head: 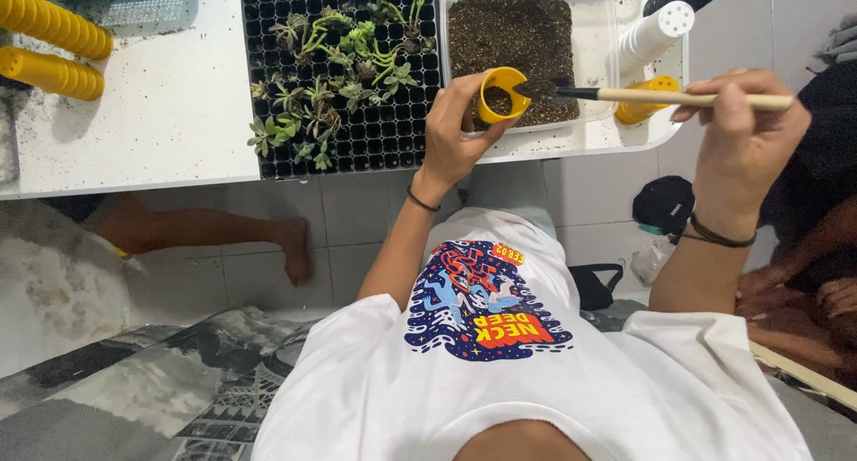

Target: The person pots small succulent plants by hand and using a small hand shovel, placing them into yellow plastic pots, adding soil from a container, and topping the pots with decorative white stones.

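My left hand [453, 132] grips a small yellow pot [500, 93] and tilts it over the near edge of a clear plastic tub of dark soil [509, 28]. Some soil lies inside the pot. My right hand [739, 144] holds the wooden handle of a small spade [625, 94]. The spade's dark blade [536, 89] rests at the pot's rim, pointing left. Left of the tub stands a black seedling tray [393, 135] with several small green succulents [344, 68]. Everything sits on a white speckled table [170, 113].
Two stacks of yellow pots [54, 24] lie at the table's left. A stack of white pots [656, 31] and a lone yellow pot [644, 108] sit right of the tub. Another person's bare leg [214, 229] shows under the table; a second person [821, 247] sits at right near a black bag [665, 202].
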